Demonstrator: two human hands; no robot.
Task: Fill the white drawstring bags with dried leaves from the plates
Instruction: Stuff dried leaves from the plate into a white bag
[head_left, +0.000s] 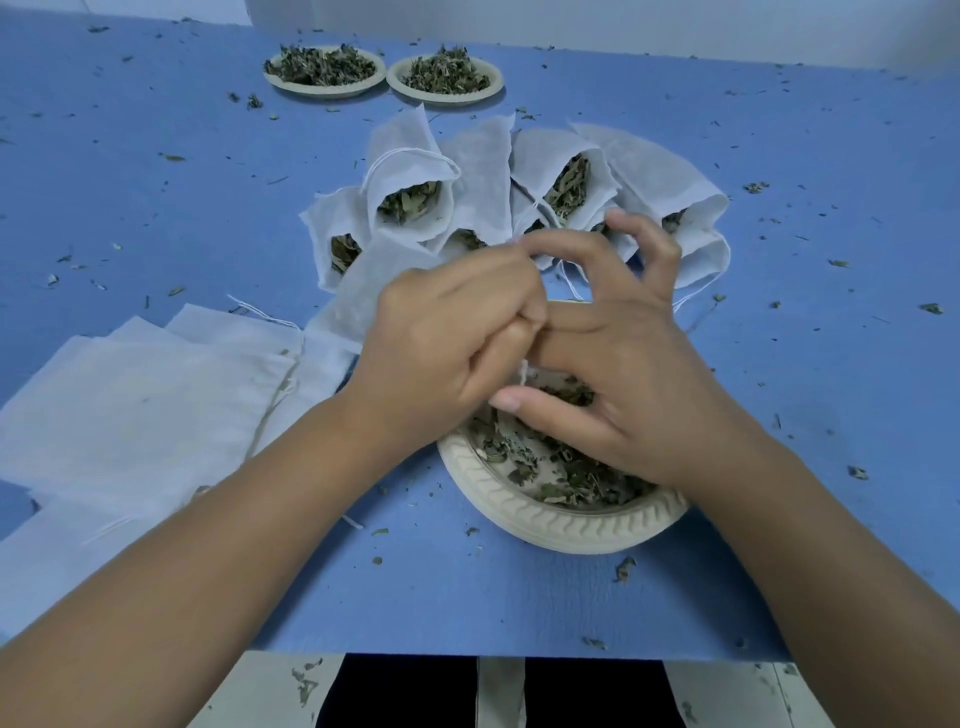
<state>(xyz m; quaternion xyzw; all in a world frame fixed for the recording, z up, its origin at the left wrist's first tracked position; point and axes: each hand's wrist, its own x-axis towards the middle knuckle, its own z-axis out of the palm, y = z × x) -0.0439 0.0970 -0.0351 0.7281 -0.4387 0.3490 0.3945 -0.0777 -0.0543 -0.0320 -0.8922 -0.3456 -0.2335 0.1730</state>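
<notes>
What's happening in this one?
A person works with both hands over the near plate of dried leaves at the front edge of the blue table. The left hand grips a white drawstring bag; the right hand meets it, index finger straight, and whether it holds anything is hidden. Behind them filled bags lie fanned, mouths open. Flat empty bags are stacked at left, and two more plates of leaves sit at the far side.

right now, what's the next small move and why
Probably spread open the white bag over the near plate: the left hand pinches it, only a sliver showing, the right hand meets it, and dried leaves lie below.
</notes>
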